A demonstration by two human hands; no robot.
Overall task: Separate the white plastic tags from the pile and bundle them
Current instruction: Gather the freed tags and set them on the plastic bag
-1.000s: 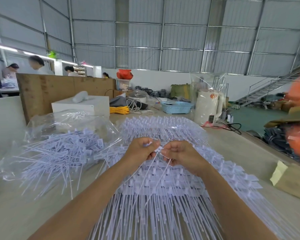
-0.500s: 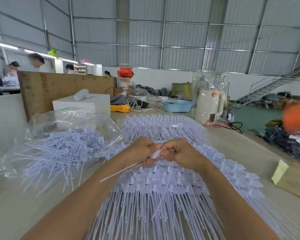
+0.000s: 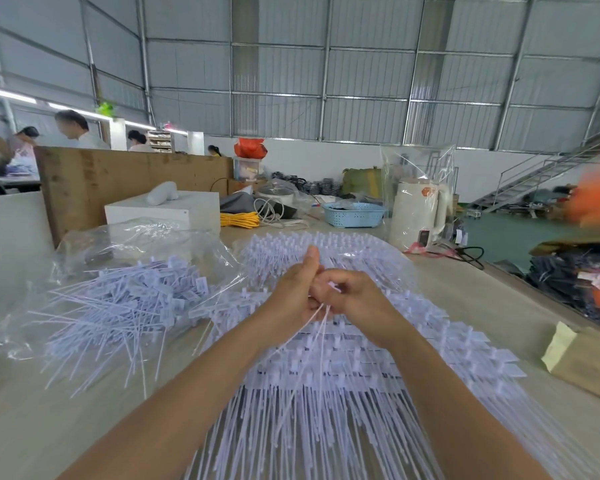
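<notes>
Both hands meet over the middle of the bench (image 3: 499, 299): the left hand (image 3: 293, 296), thumb up, and the right hand (image 3: 352, 299) each pinch the heads of a few white tags (image 3: 317, 327) whose tails hang toward six o'clock. The big fanned pile (image 3: 326, 393) lies beneath, with loose tags in a clear bag (image 3: 118, 299) at nine o'clock. Best to keep the heads level and the pinch firm, drawing the tails free before adding more.

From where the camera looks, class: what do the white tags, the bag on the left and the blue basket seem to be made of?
White tags: likely flexible matt plastic; their thin tails bend and droop from the hands.
Bag: thin clear plastic film, glossy, crinkled, its contents visible through it.
Blue basket: apparently rigid moulded plastic, with perforated walls.
</notes>
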